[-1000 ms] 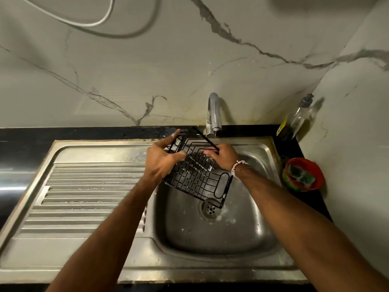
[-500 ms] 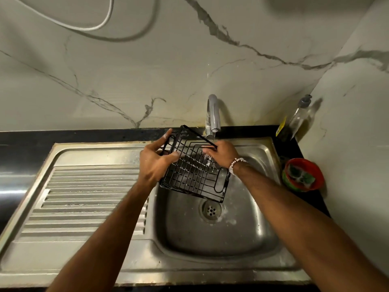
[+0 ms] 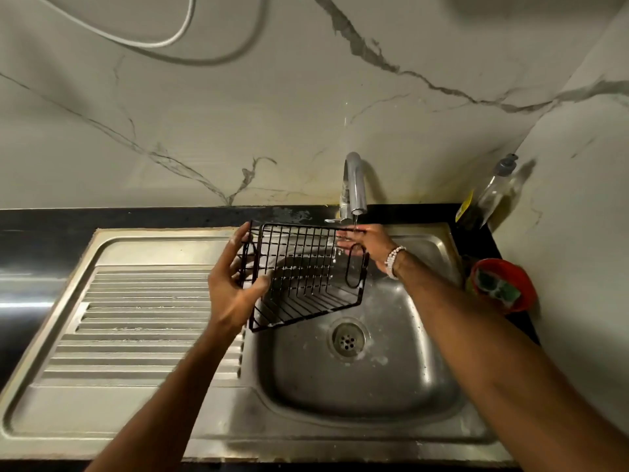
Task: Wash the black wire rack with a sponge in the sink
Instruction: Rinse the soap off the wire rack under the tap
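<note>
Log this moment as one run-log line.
phase: rinsing | wire rack held by left hand, right hand | under tap stream | over sink

Bare forearms (no sleeves), with 1 white beaded bracelet on the right wrist.

kitchen: steel sink, tap

The left hand hides the rack's left end.
</note>
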